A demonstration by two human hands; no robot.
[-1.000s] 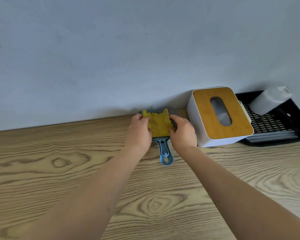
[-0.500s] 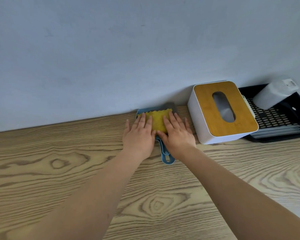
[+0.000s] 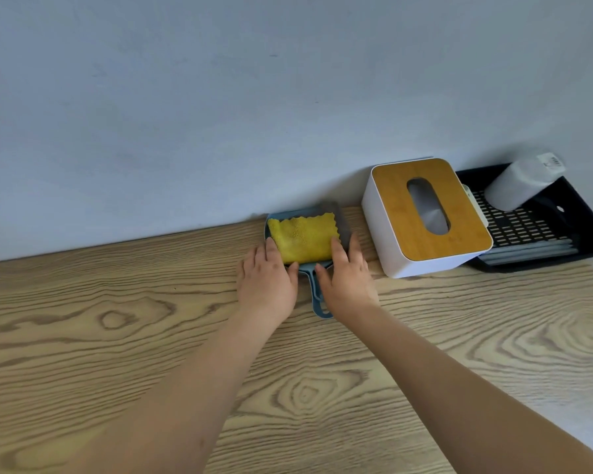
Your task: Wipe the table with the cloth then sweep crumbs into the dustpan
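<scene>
Evenly lit by soft, diffuse daylight; faint shadows beneath the hands [image 3: 305,285] on the table [image 3: 117,336]. Sharp mid-frame, wide-angle bowing at edges, no glare.

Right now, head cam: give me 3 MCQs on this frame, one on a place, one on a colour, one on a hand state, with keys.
1. Where does the cloth lie?
A. in the dustpan
B. on the tissue box
C. in the black tray

2. What colour is the cloth?
A. white
B. yellow
C. red

3. How are the left hand and right hand?
A. both fists, off the table
B. one lifts the cloth high
C. both open, fingers at the cloth's near edge

Key: 1 A, the cloth is folded flat inside the blue pan by the wall. 2 B, it is plainly yellow. 3 C, the fingers are straight, one hand on each side of the pan's handle.
</scene>
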